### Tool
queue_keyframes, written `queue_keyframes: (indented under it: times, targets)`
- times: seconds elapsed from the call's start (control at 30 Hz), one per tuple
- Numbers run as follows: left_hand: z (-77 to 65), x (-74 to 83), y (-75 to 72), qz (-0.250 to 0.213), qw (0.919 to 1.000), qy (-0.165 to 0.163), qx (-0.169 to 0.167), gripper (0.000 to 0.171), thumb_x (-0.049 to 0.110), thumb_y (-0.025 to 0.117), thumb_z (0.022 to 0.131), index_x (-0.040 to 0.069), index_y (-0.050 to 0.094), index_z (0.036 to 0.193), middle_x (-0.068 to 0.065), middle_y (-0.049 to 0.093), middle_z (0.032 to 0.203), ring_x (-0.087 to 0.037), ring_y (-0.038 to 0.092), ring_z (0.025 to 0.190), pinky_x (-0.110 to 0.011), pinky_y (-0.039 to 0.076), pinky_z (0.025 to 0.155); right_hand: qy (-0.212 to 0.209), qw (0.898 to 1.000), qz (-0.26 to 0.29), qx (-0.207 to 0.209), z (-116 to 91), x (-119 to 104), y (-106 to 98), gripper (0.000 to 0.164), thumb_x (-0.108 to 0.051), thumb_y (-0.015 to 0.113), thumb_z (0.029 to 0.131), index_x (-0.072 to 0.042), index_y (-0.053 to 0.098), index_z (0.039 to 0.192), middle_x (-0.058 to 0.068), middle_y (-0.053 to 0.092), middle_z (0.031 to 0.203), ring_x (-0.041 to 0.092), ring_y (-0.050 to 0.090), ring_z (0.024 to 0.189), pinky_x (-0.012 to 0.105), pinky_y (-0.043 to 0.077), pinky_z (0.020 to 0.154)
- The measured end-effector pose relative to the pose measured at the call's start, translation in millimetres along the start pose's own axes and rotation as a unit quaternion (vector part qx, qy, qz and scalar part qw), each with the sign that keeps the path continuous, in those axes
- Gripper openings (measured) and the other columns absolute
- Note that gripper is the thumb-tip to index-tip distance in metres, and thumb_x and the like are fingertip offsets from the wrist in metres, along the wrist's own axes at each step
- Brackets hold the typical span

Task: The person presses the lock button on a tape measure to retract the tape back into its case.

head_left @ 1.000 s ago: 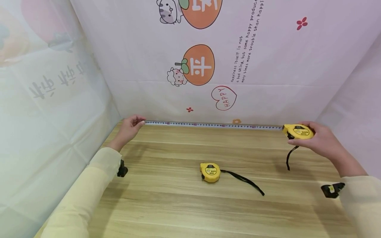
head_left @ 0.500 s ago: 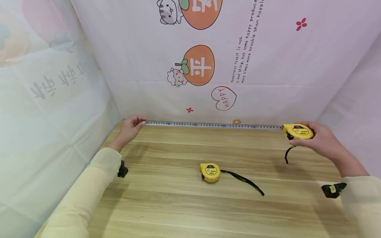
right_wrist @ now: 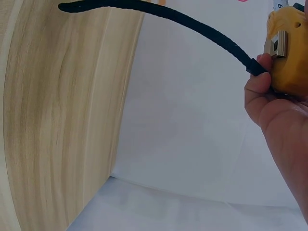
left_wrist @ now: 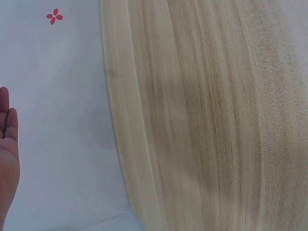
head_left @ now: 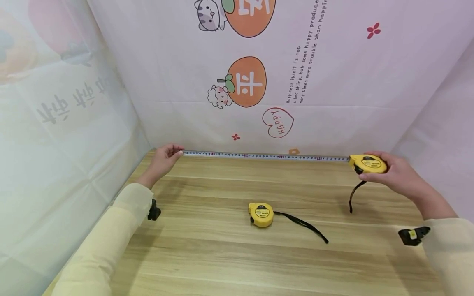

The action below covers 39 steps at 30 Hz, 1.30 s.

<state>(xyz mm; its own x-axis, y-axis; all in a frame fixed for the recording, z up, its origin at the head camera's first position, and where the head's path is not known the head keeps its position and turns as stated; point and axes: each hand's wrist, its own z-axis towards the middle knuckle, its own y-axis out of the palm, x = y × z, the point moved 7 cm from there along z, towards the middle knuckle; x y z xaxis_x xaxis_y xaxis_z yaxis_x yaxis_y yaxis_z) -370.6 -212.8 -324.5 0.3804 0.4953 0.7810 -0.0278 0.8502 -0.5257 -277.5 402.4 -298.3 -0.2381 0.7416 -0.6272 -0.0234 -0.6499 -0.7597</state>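
A yellow tape measure (head_left: pixel 368 164) is held in my right hand (head_left: pixel 398 174) near the back right of the table, its black strap (head_left: pixel 353 195) hanging down. From its mouth the white tape blade (head_left: pixel 266 156) runs straight left along the back edge of the table. My left hand (head_left: pixel 163 162) pinches the blade's far end between thumb and fingers. The right wrist view shows the yellow case (right_wrist: pixel 291 53) gripped, with a metal clip on its side. Only part of the left hand (left_wrist: pixel 7 163) enters the left wrist view, without the blade.
A second yellow tape measure (head_left: pixel 261 215) lies mid-table with its black strap (head_left: pixel 301 222) stretched to the right. Printed white cloth (head_left: pixel 177 82) hangs behind the wooden table (head_left: pixel 207 255) and along both sides. Each wrist carries a small black camera.
My right hand has shifted slightly left with the tape measure, and the drawn-out blade is a little shorter. My left hand has moved a trifle right. The hanging strap has swung.
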Motion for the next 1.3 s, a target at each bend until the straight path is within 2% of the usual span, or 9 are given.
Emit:
queue_keyframes:
  times: [0.27, 0.5, 0.77, 1.07, 1.3]
  targets:
    - [-0.7, -1.0, -1.5, -0.006, 1.0000, 0.000, -0.002, 0.025, 0.013, 0.052, 0.102, -0.005, 0.060, 0.117, -0.018, 0.061, 0.109, -0.018, 0.056, 0.094, -0.021, 0.046, 0.078, 0.003, 1.000, 0.008, 0.001, 0, -2, 1, 0.071, -0.017, 0.074, 0.088, 0.004, 0.035, 0.143, 0.022, 0.050, 0.119, 0.006, 0.053, 0.082, 0.025, 0.049, 0.061]
    - [-1.6, 0.4, 0.2, -0.006, 0.9999, -0.006, -0.008, 0.025, 0.013, 0.053, 0.102, -0.004, 0.059, 0.118, -0.017, 0.061, 0.109, -0.021, 0.056, 0.096, -0.026, 0.047, 0.080, 0.003, 1.000, 0.022, -0.006, -1, -3, 2, 0.071, -0.019, 0.076, 0.087, 0.003, 0.036, 0.142, 0.019, 0.051, 0.119, 0.008, 0.055, 0.084, 0.026, 0.051, 0.064]
    - [-0.1, 3.8, 3.4, -0.007, 0.9999, -0.002, -0.009, 0.024, 0.013, 0.054, 0.101, -0.004, 0.060, 0.118, -0.017, 0.061, 0.108, -0.022, 0.056, 0.095, -0.022, 0.046, 0.077, 0.005, 1.000, 0.021, -0.011, 0, -4, 4, 0.071, -0.021, 0.075, 0.088, 0.003, 0.035, 0.143, 0.021, 0.051, 0.120, 0.008, 0.056, 0.084, 0.026, 0.051, 0.064]
    - [0.3, 6.0, 5.0, -0.004, 0.9999, -0.005, -0.013, 0.025, 0.015, 0.053, 0.101, -0.004, 0.060, 0.118, -0.018, 0.061, 0.109, -0.022, 0.056, 0.096, -0.026, 0.047, 0.079, 0.013, 1.000, 0.024, -0.003, 2, -5, 4, 0.072, -0.021, 0.077, 0.086, 0.001, 0.037, 0.142, 0.015, 0.053, 0.116, 0.006, 0.056, 0.086, 0.024, 0.051, 0.065]
    - [1.7, 9.3, 9.7, -0.012, 0.9998, 0.004, -0.016, 0.026, 0.015, 0.055, 0.101, -0.004, 0.061, 0.118, -0.018, 0.062, 0.109, -0.020, 0.056, 0.095, -0.023, 0.046, 0.078, 0.003, 1.000, 0.030, -0.007, 4, -11, 8, 0.070, -0.018, 0.076, 0.087, 0.001, 0.039, 0.142, 0.019, 0.053, 0.120, 0.003, 0.057, 0.087, 0.022, 0.051, 0.066]
